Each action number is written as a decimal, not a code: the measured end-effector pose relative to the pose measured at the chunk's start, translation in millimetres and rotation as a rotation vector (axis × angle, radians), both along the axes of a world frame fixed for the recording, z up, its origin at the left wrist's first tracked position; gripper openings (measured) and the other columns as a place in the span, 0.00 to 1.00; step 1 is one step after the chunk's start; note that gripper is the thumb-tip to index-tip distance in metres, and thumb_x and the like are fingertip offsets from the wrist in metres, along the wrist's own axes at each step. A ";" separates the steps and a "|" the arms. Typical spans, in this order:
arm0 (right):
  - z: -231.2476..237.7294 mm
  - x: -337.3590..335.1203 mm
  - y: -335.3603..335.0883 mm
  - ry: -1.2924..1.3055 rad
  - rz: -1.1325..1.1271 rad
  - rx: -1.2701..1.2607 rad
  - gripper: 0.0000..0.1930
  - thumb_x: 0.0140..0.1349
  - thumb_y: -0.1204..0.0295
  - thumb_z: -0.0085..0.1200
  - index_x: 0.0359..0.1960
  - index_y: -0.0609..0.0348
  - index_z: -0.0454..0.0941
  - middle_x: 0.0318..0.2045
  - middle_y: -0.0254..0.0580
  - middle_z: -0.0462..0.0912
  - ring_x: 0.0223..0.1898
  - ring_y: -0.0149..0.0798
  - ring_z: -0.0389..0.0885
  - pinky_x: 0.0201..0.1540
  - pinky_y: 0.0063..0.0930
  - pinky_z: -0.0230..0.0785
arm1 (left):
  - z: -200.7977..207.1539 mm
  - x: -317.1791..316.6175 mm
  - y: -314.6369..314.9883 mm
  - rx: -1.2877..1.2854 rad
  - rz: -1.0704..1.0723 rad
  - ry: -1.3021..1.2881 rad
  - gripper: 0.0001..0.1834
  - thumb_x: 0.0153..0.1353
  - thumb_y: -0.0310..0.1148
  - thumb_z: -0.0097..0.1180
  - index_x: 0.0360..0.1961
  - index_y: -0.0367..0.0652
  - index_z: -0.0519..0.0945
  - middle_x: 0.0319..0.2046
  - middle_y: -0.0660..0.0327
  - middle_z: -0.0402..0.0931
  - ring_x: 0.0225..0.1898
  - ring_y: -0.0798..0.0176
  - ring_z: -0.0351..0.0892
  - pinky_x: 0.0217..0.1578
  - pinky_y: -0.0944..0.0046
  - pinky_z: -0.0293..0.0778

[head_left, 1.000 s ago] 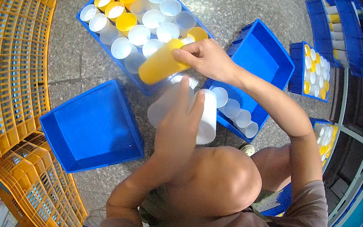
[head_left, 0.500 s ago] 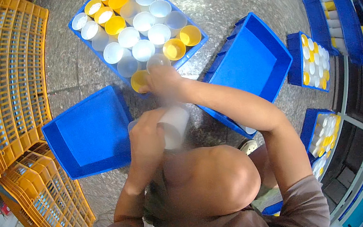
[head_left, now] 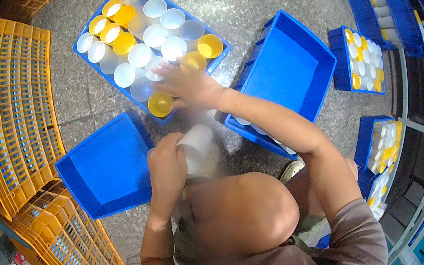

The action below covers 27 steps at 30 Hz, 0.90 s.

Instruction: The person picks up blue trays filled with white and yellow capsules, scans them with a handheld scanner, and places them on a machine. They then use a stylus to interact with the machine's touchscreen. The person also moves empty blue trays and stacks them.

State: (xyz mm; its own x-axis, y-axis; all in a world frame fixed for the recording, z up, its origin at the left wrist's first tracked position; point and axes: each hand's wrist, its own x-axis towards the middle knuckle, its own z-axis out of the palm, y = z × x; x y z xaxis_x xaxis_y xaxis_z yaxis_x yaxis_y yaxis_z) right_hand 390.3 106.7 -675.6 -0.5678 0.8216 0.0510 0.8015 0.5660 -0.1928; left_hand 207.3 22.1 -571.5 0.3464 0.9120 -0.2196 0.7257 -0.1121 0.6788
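Note:
My left hand (head_left: 166, 163) is closed around a white cup (head_left: 195, 139), held tilted above my knee. A second pale shape shows blurred just below that cup, and I cannot tell whether it is another cup. My right hand (head_left: 192, 85) is stretched over the near corner of a blue crate (head_left: 126, 98) filled with rows of white, translucent and yellow cups. Its fingers are spread, with the thumb beside a yellow cup (head_left: 160, 104) and the fingertips above a white cup (head_left: 156, 69). Part of that corner is hidden under the hand.
Blue crates lie at the left (head_left: 105, 164) and right (head_left: 289, 67); white cups show below the right one. Yellow slatted crates (head_left: 19, 111) line the left side. Further right, smaller-looking blue crates (head_left: 343, 60) hold white and yellow cups. My knee (head_left: 244, 209) is close below the hands.
My right hand has gone from bunched fingers at a translucent cup to spread fingers over the crate's corner. My left hand still holds the white cup. The whole view has shifted slightly.

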 end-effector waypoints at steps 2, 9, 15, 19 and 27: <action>-7.0 13.3 12.6 0.012 -0.147 0.159 0.37 0.63 0.42 0.44 0.70 0.42 0.55 0.72 0.41 0.50 0.74 0.42 0.45 0.72 0.51 0.38 | -2.5 1.1 0.1 -0.009 0.011 -0.018 0.11 0.52 0.21 0.54 0.39 0.35 0.80 0.36 0.46 0.80 0.39 0.44 0.81 0.41 0.55 0.75; 35.5 57.6 23.7 0.277 -0.114 -0.107 0.37 0.61 0.50 0.55 0.68 0.52 0.59 0.68 0.48 0.59 0.68 0.48 0.60 0.69 0.45 0.51 | -4.6 23.8 21.2 -0.011 0.006 -0.074 0.12 0.53 0.23 0.55 0.40 0.35 0.80 0.35 0.43 0.80 0.39 0.42 0.81 0.40 0.53 0.75; 133.7 96.1 -56.9 0.466 0.199 -0.256 0.38 0.53 0.61 0.63 0.65 0.54 0.62 0.61 0.50 0.67 0.60 0.52 0.69 0.63 0.41 0.62 | -7.8 77.9 49.1 -0.101 0.001 -0.304 0.17 0.53 0.25 0.56 0.46 0.37 0.77 0.36 0.43 0.80 0.40 0.42 0.81 0.42 0.52 0.75; 130.5 128.0 -102.0 0.397 -0.171 -0.207 0.40 0.47 0.67 0.66 0.64 0.56 0.62 0.58 0.50 0.70 0.59 0.52 0.69 0.62 0.41 0.63 | -29.5 148.0 44.8 0.039 -0.274 -0.530 0.17 0.54 0.27 0.58 0.46 0.35 0.77 0.34 0.46 0.81 0.39 0.43 0.82 0.41 0.53 0.76; 42.2 206.8 -215.9 0.586 -0.825 -0.193 0.36 0.42 0.74 0.70 0.57 0.59 0.67 0.56 0.50 0.71 0.60 0.51 0.69 0.64 0.37 0.60 | -83.6 262.2 8.8 -0.090 -0.820 -0.032 0.15 0.58 0.37 0.57 0.37 0.34 0.80 0.32 0.43 0.80 0.37 0.41 0.81 0.39 0.46 0.76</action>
State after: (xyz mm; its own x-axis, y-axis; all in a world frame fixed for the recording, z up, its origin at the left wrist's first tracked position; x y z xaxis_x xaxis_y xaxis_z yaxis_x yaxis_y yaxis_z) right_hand 597.1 -109.1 -633.4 0.2486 0.9679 -0.0359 0.6771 -0.2002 -0.7082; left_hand 469.5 30.9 -655.0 0.9018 0.3463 -0.2584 0.4172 -0.5425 0.7291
